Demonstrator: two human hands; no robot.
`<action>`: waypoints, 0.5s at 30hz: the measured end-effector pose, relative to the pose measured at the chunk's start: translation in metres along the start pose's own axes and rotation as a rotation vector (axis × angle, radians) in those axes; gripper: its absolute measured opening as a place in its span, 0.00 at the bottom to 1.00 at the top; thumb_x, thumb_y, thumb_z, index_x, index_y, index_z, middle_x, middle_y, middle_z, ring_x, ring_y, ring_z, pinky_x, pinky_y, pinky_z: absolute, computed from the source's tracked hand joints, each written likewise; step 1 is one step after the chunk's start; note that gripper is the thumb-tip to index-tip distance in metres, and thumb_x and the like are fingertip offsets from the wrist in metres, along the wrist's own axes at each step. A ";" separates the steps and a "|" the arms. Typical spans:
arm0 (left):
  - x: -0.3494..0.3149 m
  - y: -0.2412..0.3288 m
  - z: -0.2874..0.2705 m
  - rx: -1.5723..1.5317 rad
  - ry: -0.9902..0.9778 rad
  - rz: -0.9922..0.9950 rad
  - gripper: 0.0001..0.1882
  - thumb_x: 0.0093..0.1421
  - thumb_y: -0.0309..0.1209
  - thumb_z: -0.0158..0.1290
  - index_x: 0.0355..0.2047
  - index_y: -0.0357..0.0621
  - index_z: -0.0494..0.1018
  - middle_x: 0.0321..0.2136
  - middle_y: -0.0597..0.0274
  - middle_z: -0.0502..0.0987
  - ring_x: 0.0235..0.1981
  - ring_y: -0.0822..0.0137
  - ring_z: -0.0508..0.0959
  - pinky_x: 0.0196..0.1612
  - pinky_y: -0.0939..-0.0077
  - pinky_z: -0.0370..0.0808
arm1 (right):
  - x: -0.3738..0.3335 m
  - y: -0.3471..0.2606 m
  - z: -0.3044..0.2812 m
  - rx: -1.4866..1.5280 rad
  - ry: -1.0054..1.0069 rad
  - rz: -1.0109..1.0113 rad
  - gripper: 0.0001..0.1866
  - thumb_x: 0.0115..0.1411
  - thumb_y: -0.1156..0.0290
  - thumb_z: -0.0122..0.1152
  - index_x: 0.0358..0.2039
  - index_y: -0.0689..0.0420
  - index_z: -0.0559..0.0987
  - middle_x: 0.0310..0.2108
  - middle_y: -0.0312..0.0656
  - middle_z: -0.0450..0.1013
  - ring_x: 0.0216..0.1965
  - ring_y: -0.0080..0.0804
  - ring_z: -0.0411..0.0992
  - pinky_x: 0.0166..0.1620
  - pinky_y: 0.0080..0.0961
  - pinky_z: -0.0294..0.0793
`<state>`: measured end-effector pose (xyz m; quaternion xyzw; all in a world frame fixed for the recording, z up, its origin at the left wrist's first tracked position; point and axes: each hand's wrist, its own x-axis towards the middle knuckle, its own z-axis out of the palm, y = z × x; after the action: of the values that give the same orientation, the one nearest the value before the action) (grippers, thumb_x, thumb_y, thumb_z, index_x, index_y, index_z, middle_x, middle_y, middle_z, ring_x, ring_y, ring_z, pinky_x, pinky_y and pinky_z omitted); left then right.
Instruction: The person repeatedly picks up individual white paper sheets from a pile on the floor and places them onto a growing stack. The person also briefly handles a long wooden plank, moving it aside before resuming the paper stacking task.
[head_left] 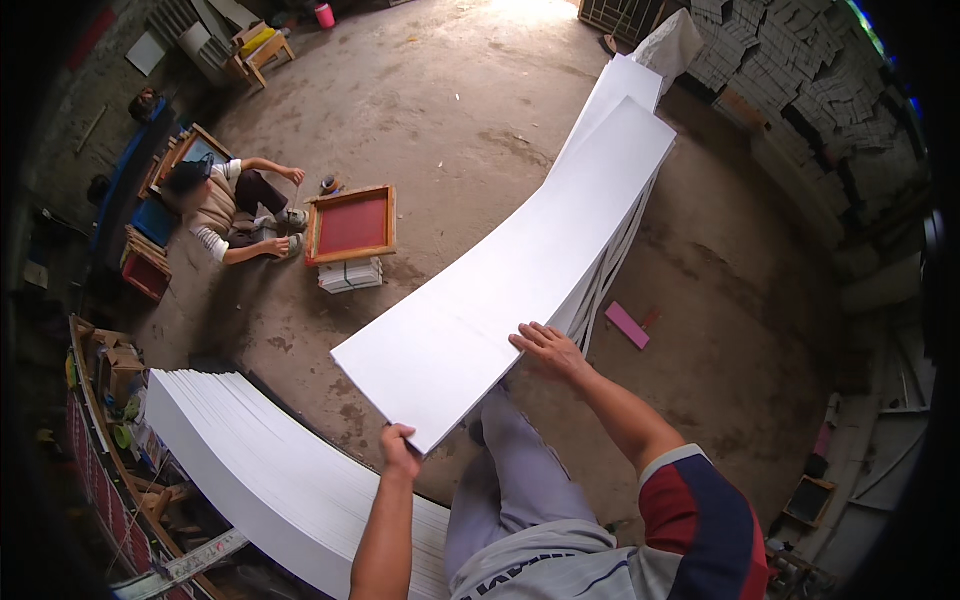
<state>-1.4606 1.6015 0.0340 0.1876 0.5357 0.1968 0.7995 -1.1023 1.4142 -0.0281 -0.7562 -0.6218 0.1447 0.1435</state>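
A long white sheet (500, 270) stretches from my waist away toward the far right, on top of other white sheets. My left hand (400, 448) is closed on its near corner, thumb on top and fingers underneath. My right hand (550, 348) lies on the sheet's right edge, its fingers spread out over the white surface. Below the right edge, the thin edges of several stacked sheets (602, 280) show. At the lower left, close to my left forearm, stands a thick stack of similar white sheets (270, 450), curved by the lens.
At the left a person (225, 205) sits low beside a wooden frame with a red panel (352, 223), which rests on a white stack (350, 275). A pink strip (627, 327) lies on the concrete floor (400, 110). Many stacked pieces (800, 70) line the right wall.
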 end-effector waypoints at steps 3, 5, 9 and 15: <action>-0.062 0.048 -0.011 -0.012 0.054 -0.040 0.33 0.48 0.31 0.48 0.57 0.32 0.72 0.51 0.49 0.79 0.53 0.47 0.80 0.59 0.51 0.78 | 0.009 0.034 0.047 -0.224 0.036 0.122 0.33 0.66 0.60 0.60 0.71 0.44 0.68 0.70 0.49 0.68 0.72 0.51 0.64 0.71 0.50 0.65; -0.078 0.060 -0.051 -0.027 0.073 -0.007 0.35 0.47 0.31 0.48 0.59 0.31 0.70 0.52 0.48 0.79 0.53 0.45 0.81 0.56 0.47 0.81 | 0.025 0.026 0.055 -0.220 0.103 0.029 0.30 0.66 0.65 0.57 0.69 0.47 0.70 0.66 0.53 0.70 0.66 0.54 0.71 0.62 0.49 0.75; -0.133 0.119 -0.032 0.584 0.297 0.049 0.35 0.60 0.34 0.51 0.69 0.39 0.63 0.59 0.44 0.75 0.55 0.42 0.80 0.55 0.44 0.80 | 0.039 -0.012 0.066 -0.245 0.242 -0.133 0.24 0.64 0.63 0.59 0.61 0.48 0.76 0.52 0.51 0.77 0.51 0.51 0.80 0.42 0.44 0.83; -0.148 0.134 0.056 1.956 0.361 0.590 0.53 0.55 0.57 0.70 0.74 0.48 0.61 0.72 0.50 0.67 0.78 0.47 0.54 0.76 0.29 0.38 | 0.078 -0.064 0.021 -0.317 0.082 -0.335 0.20 0.59 0.62 0.62 0.52 0.48 0.78 0.31 0.41 0.78 0.28 0.42 0.81 0.25 0.37 0.81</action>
<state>-1.4748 1.6342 0.2380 0.8460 0.5060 -0.1112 0.1258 -1.1532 1.5030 -0.0251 -0.6609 -0.7471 -0.0113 0.0702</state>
